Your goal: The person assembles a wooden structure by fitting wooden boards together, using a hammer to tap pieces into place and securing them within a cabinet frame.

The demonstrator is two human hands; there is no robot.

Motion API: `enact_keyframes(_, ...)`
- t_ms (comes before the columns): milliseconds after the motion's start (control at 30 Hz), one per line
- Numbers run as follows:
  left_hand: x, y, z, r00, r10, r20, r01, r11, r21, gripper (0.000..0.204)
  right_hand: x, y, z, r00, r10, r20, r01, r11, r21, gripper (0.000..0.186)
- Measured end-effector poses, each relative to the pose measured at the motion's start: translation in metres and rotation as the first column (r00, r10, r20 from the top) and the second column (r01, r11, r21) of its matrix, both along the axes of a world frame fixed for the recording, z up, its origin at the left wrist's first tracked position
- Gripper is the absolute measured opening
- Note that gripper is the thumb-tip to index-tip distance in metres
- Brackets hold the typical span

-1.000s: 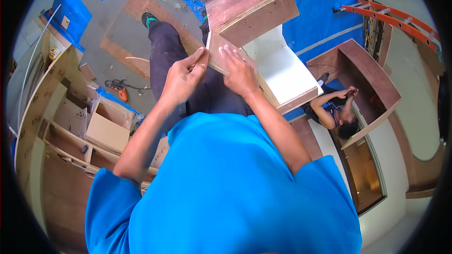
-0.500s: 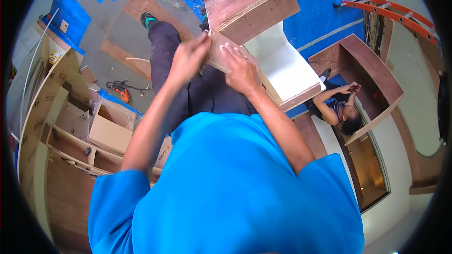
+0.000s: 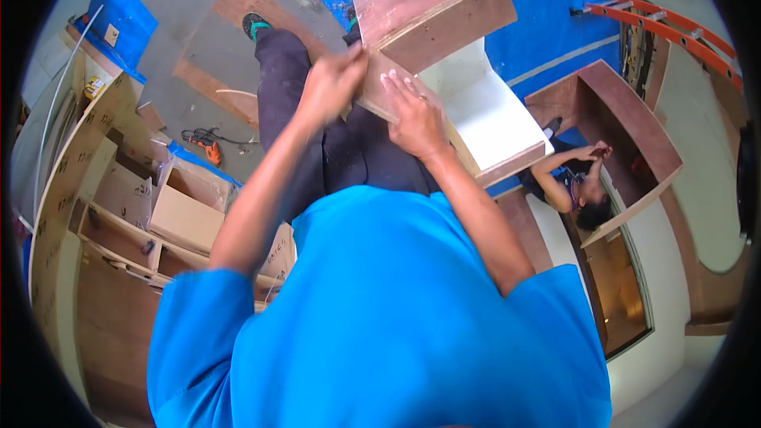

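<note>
A plywood cabinet (image 3: 444, 36) with a curved, reddish-brown face and a white inner panel (image 3: 495, 119) stands in front of me. Flat on its narrow near board (image 3: 379, 93), the fingers of my right hand (image 3: 416, 117) lie stretched out and slightly spread. My left hand (image 3: 331, 85) is at the board's left end, by the corner. It is blurred by motion, with its fingers curled together. Whatever they may hold is hidden.
An orange corded power tool (image 3: 208, 149) lies on grey sheets at the left. Open wooden boxes (image 3: 119, 230) stand at the lower left. To the right, a person (image 3: 575, 178) sits beside another open cabinet (image 3: 626, 123). An orange ladder (image 3: 666, 28) is at the upper right.
The view has shifted slightly, so the scene sits a little farther right. My left hand stays blurred at the board's corner; my right hand keeps its place on the board.
</note>
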State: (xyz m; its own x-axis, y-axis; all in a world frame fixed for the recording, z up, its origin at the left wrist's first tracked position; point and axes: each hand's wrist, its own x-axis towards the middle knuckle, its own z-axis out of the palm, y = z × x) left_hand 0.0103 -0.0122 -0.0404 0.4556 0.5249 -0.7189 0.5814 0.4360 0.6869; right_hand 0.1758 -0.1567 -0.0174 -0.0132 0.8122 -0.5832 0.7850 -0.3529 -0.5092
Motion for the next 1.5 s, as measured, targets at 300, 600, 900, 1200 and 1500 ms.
enact_keyframes(300,-0.013,-0.008,0.06,0.993,0.029,-0.115,-0.043,0.991,-0.125,0.056,0.0,0.003,-0.001,0.999,-0.051,-0.002,0.051,0.997,0.053,0.082)
enact_keyframes(600,-0.01,-0.005,-0.141,0.961,0.152,-0.231,-0.189,0.97,-0.15,0.042,0.008,0.006,-0.003,1.0,0.023,-0.002,-0.022,0.996,0.09,0.081)
enact_keyframes(900,-0.145,0.032,-0.018,0.817,0.541,-0.2,-0.577,0.759,-0.302,0.056,0.092,0.055,0.087,0.706,-0.501,-0.5,0.353,0.862,-0.364,0.045)
enact_keyframes(1200,-0.062,0.04,0.08,0.588,0.768,0.254,-0.501,0.592,-0.632,0.045,0.139,0.094,0.147,0.469,-0.498,-0.73,0.458,0.843,-0.281,0.051)
enact_keyframes(1500,-0.004,0.072,0.184,0.124,0.766,0.631,-0.31,0.634,-0.708,0.049,0.112,0.115,0.17,0.202,-0.445,-0.872,0.501,0.813,-0.298,0.071)
